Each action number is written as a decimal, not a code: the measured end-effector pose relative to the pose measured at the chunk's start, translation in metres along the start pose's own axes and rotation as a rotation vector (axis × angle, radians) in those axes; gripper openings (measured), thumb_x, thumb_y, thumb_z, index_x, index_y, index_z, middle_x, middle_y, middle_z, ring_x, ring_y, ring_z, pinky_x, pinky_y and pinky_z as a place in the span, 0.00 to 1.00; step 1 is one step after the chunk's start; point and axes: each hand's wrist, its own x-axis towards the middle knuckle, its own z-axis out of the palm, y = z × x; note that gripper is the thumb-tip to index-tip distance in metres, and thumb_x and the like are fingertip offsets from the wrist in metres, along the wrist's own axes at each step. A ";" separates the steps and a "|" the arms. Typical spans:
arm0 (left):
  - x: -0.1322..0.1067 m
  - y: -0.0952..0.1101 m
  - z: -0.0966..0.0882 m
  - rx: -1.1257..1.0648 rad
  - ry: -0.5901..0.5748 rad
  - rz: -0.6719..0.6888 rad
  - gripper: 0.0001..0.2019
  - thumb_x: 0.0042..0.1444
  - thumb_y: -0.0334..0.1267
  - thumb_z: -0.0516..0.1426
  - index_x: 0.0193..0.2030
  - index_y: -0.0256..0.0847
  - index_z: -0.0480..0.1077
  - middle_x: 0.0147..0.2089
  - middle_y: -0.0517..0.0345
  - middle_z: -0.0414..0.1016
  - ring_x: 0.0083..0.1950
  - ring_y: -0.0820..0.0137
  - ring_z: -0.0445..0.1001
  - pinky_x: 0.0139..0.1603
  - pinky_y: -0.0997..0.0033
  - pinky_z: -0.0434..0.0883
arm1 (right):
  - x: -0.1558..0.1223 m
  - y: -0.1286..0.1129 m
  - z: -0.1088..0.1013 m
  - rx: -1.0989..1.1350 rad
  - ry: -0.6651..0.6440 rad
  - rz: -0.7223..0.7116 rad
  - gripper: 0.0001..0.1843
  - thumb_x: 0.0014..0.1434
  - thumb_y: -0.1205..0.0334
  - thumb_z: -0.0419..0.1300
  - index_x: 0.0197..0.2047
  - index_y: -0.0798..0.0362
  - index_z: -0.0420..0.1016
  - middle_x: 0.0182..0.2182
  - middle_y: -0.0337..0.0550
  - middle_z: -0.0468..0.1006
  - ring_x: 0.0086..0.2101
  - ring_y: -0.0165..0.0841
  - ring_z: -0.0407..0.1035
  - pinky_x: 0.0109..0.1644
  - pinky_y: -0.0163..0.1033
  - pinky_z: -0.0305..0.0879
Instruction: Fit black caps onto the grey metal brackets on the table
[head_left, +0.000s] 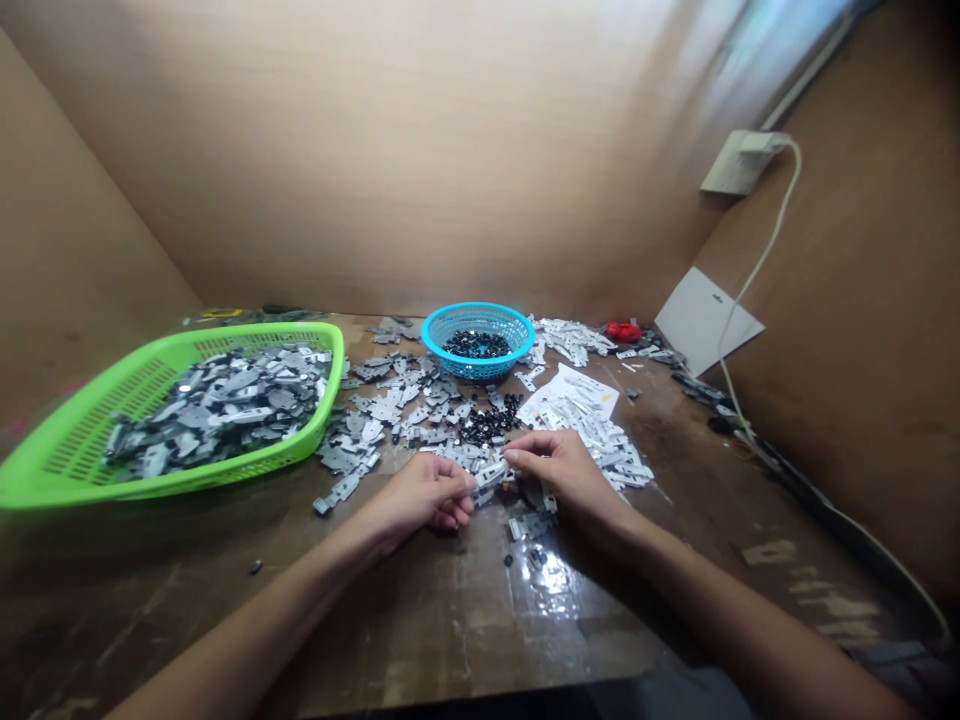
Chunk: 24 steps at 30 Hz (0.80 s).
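Note:
My left hand (pixel 431 492) is closed, thumb and fingers pinching one end of a flat light-grey plastic part (pixel 490 474) low over the table. Close to the part's other end, my right hand (pixel 559 466) has its thumb and forefinger pressed together; whatever is between those fingertips is too small to make out. Just beyond both hands lies a heap of small shiny black pieces (pixel 487 422). Loose grey flat parts (pixel 409 400) spread behind the left hand. Paler flat parts (pixel 611 450) are piled beside the right hand, partly over a white printed sheet (pixel 592 388).
A green basket (pixel 336 390) full of grey parts stands on the left. At the back, a blue basket (pixel 481 371) holds black pieces. A red object (pixel 623 331) lies back right. A white cable (pixel 772 240) hangs from a wall socket (pixel 731 165). Wooden panels surround the table.

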 end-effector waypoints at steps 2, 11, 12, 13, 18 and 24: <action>0.000 -0.001 0.000 -0.007 0.010 0.003 0.17 0.44 0.49 0.59 0.30 0.35 0.67 0.26 0.56 0.74 0.23 0.76 0.71 0.24 0.79 0.65 | 0.001 0.000 -0.001 -0.032 0.015 -0.035 0.12 0.48 0.57 0.61 0.33 0.56 0.78 0.35 0.46 0.78 0.38 0.36 0.69 0.44 0.41 0.62; 0.000 -0.001 0.001 0.055 0.017 0.117 0.15 0.49 0.48 0.56 0.33 0.35 0.66 0.26 0.56 0.73 0.24 0.75 0.71 0.24 0.78 0.65 | 0.003 0.017 -0.003 0.102 -0.118 0.197 0.18 0.47 0.52 0.62 0.37 0.56 0.76 0.17 0.35 0.68 0.15 0.23 0.56 0.18 0.30 0.50; -0.001 -0.001 0.001 0.062 0.014 0.128 0.15 0.49 0.48 0.56 0.33 0.35 0.66 0.25 0.56 0.73 0.24 0.75 0.72 0.25 0.78 0.65 | 0.004 0.018 -0.004 0.124 -0.153 0.236 0.18 0.47 0.50 0.62 0.35 0.57 0.75 0.14 0.33 0.65 0.13 0.22 0.53 0.16 0.29 0.47; -0.002 -0.001 0.001 0.067 0.012 0.137 0.15 0.49 0.48 0.56 0.33 0.36 0.66 0.26 0.56 0.73 0.24 0.75 0.72 0.25 0.78 0.65 | 0.004 0.019 -0.005 0.142 -0.185 0.267 0.18 0.47 0.49 0.61 0.33 0.57 0.75 0.12 0.31 0.62 0.12 0.21 0.50 0.15 0.29 0.44; -0.004 0.003 0.003 0.082 0.026 0.168 0.14 0.49 0.47 0.56 0.33 0.36 0.66 0.25 0.56 0.73 0.23 0.75 0.71 0.25 0.77 0.66 | 0.004 0.013 -0.008 0.136 -0.223 0.220 0.17 0.48 0.49 0.61 0.27 0.57 0.70 0.13 0.30 0.58 0.14 0.21 0.47 0.16 0.29 0.41; -0.005 0.006 0.009 0.102 0.116 0.270 0.15 0.49 0.48 0.56 0.35 0.37 0.65 0.26 0.58 0.71 0.25 0.74 0.71 0.25 0.76 0.66 | -0.005 -0.002 0.001 0.053 -0.085 0.015 0.14 0.52 0.54 0.58 0.25 0.57 0.68 0.18 0.34 0.62 0.20 0.23 0.52 0.21 0.29 0.47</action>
